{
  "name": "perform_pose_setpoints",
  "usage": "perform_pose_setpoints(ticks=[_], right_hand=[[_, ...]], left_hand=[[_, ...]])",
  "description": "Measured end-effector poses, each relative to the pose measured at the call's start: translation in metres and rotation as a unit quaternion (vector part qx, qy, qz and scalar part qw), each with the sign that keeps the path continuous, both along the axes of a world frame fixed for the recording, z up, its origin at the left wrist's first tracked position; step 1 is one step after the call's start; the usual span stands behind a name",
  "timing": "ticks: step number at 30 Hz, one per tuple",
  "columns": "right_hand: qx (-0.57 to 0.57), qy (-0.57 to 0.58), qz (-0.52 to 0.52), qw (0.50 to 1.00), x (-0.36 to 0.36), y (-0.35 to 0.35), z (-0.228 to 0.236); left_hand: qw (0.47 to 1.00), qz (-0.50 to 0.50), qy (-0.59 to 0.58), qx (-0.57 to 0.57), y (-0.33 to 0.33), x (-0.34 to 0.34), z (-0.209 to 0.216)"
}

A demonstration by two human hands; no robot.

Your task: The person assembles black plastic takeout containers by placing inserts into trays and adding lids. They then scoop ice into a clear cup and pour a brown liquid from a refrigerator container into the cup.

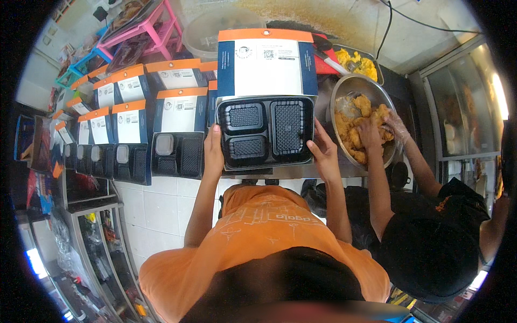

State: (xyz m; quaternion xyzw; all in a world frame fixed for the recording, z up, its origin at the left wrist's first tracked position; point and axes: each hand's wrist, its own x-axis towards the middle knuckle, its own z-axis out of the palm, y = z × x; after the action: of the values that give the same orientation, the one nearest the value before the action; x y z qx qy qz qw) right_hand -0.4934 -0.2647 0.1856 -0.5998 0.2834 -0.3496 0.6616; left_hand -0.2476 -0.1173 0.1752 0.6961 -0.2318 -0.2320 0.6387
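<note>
Between my two hands is a meal box point(264, 67) with its lid raised, white inside with dark blue sides and an orange edge. A black three-compartment tray point(267, 141) sits in it, and no food shows in its compartments. My left hand point(215, 148) grips the box's left side, fingers mostly hidden behind it. On the opposite side, my right hand point(324, 149) holds the right edge, thumb near the lower right corner. Left of it stands a similar open box point(180, 110), whose tray holds a small lidded cup point(165, 145).
Several more open boxes point(129, 116) line the counter to the left. At right, a co-worker's hands point(371, 134) reach into a metal bowl point(335, 102) of fried pieces. Behind are a tray of yellow food point(358, 65), a clear plastic tub point(215, 32) and a pink stool point(153, 27).
</note>
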Motion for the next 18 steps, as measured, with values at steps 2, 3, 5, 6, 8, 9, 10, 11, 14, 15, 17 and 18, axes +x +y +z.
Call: perform_pose_setpoints(ticks=[2,3,5,6,8,9,10,11,14,15,17,18], right_hand=[[0.041,0.015,-0.01,0.999,-0.002,0.005,0.0],[0.06,0.013,-0.017,0.998,-0.003,0.007,0.001],[0.046,0.017,-0.008,0.999,-0.001,0.01,0.0],[0.035,0.008,0.008,0.999,-0.002,0.01,0.0],[0.072,0.007,-0.001,0.997,-0.003,0.01,0.001],[0.092,0.007,-0.002,0.996,-0.005,0.01,0.002],[0.058,0.02,0.023,0.998,-0.007,0.01,0.004],[0.027,0.037,0.045,0.998,-0.01,0.008,0.007],[0.044,0.029,0.132,0.99,-0.02,0.007,0.016],[0.066,0.008,0.171,0.983,-0.023,0.007,0.019],[0.055,0.038,0.163,0.984,-0.024,0.006,0.022],[0.046,0.047,0.162,0.985,-0.023,0.005,0.022]], left_hand=[[0.999,-0.016,0.043,0.005,0.0,0.0,0.002],[0.999,-0.003,0.022,0.033,-0.001,-0.001,0.002],[0.998,0.029,-0.019,0.049,-0.006,-0.002,-0.002],[0.996,0.036,-0.041,0.065,-0.006,-0.002,-0.005],[0.99,0.052,-0.085,0.097,-0.007,-0.001,-0.011],[0.99,0.048,-0.074,0.11,-0.006,-0.001,-0.015],[0.989,0.044,-0.063,0.124,-0.005,0.0,-0.018],[0.989,0.04,-0.043,0.136,-0.004,0.0,-0.021],[0.991,0.06,-0.048,0.113,-0.002,0.004,-0.026],[0.987,0.066,-0.063,0.129,-0.002,0.004,-0.027],[0.983,0.071,-0.068,0.154,-0.001,0.005,-0.027],[0.98,0.075,-0.096,0.157,-0.002,0.003,-0.027]])
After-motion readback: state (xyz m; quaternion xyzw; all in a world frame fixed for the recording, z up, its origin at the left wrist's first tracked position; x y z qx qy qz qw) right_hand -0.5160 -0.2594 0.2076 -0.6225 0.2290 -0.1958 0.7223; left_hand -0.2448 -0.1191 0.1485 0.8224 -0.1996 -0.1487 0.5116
